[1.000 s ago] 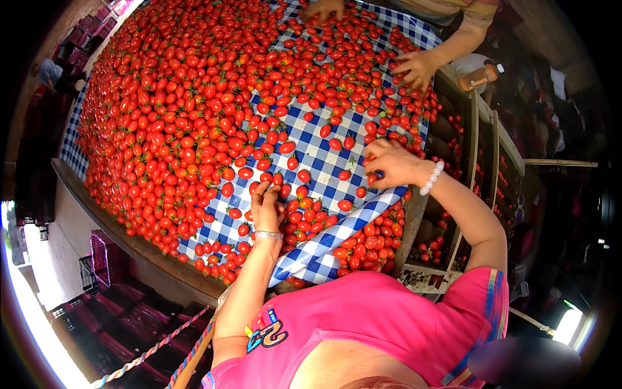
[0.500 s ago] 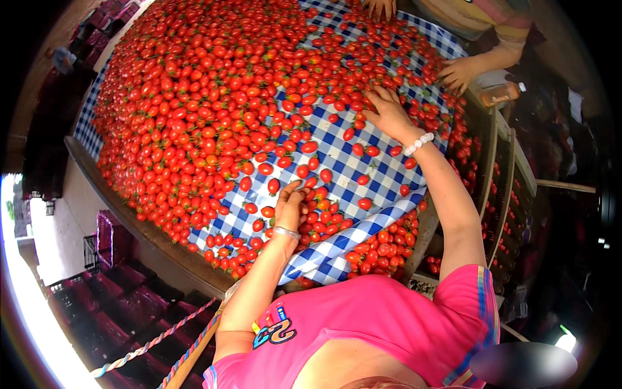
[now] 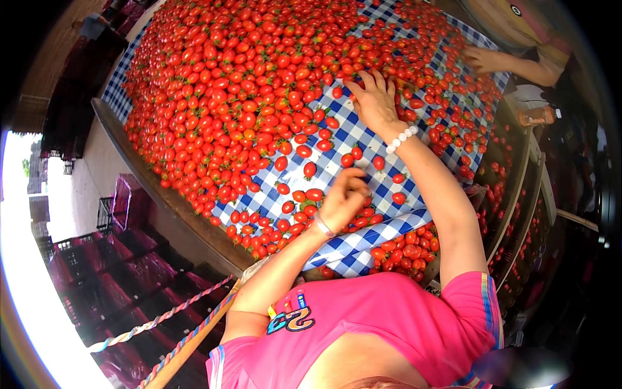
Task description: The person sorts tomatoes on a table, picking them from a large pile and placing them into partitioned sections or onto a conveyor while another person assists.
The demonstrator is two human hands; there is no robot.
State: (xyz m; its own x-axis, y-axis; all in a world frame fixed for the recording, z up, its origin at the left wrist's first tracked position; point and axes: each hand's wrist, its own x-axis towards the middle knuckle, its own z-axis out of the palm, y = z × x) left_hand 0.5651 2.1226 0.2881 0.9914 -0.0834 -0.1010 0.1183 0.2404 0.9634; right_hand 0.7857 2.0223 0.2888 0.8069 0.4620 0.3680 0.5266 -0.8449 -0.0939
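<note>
A great heap of red cherry tomatoes (image 3: pixel 220 97), some with green stalks, covers much of a blue-and-white checked cloth (image 3: pixel 396 170). My left hand (image 3: pixel 344 200), with a bracelet at its wrist, hovers over the near part of the cloth with its fingers curled in. Whatever they may hold is hidden. Loose tomatoes lie around and below it. Farther off, my right hand (image 3: pixel 376 104) reaches to the heap's edge with fingers spread and touches tomatoes there. White beads (image 3: pixel 402 139) circle that wrist.
Across the cloth, another person's hand (image 3: pixel 484 59) is among tomatoes. A bottle (image 3: pixel 539 116) stands at the right, beside slatted racks (image 3: pixel 518 201) with tomatoes. More tomatoes (image 3: pixel 406 251) sit below the cloth's rolled near edge. Dark crates (image 3: pixel 139 269) and twisted ropes (image 3: pixel 168 316) are at lower left.
My left hand has moved right and lifted from the loose tomatoes. My right hand has shifted toward the heap's edge. The view has turned, and the other person's hand has moved.
</note>
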